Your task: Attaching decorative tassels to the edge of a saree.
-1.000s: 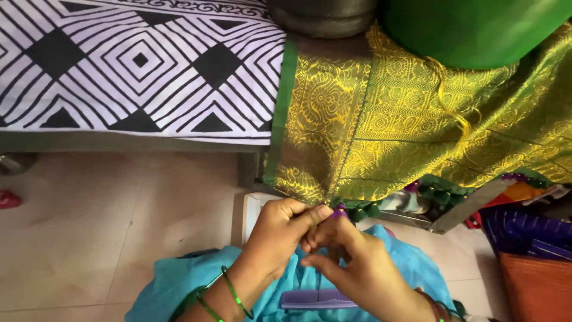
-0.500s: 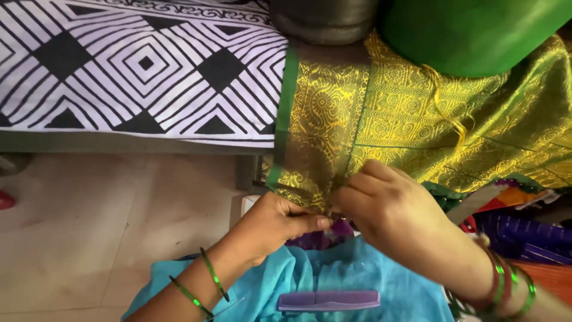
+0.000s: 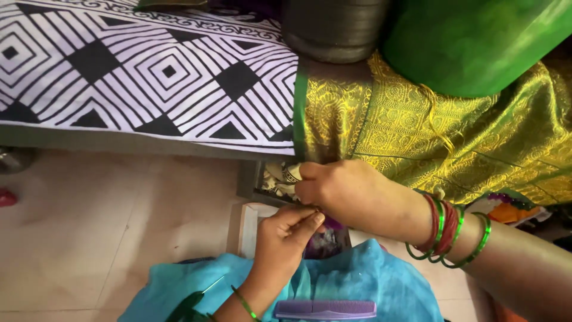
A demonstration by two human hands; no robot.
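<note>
A gold brocade saree with a green border [image 3: 417, 131] hangs over the edge of a raised surface. My right hand [image 3: 351, 194], with red and green bangles on its wrist, grips the saree's lower hem near the left corner. Just below it, my left hand [image 3: 289, 238] pinches the same hem between thumb and fingers, fingertips touching the right hand. What lies between the left fingertips is too small to make out. Purple threads [image 3: 329, 229] show under the hands. A purple comb [image 3: 325, 309] lies on the turquoise cloth [image 3: 363, 280] over my lap.
A black-and-white geometric cloth [image 3: 149, 77] covers the surface at left. A dark grey cylinder [image 3: 333, 30] and bright green fabric [image 3: 476, 42] sit at the top. A thin metal pin [image 3: 211, 285] rests on my lap. A white tray [image 3: 250, 229] stands on the tiled floor [image 3: 89, 238].
My right hand has slid left along the saree's hem to its left corner. The left hand has stayed under it, still pinching, and the two hands are now touching.
</note>
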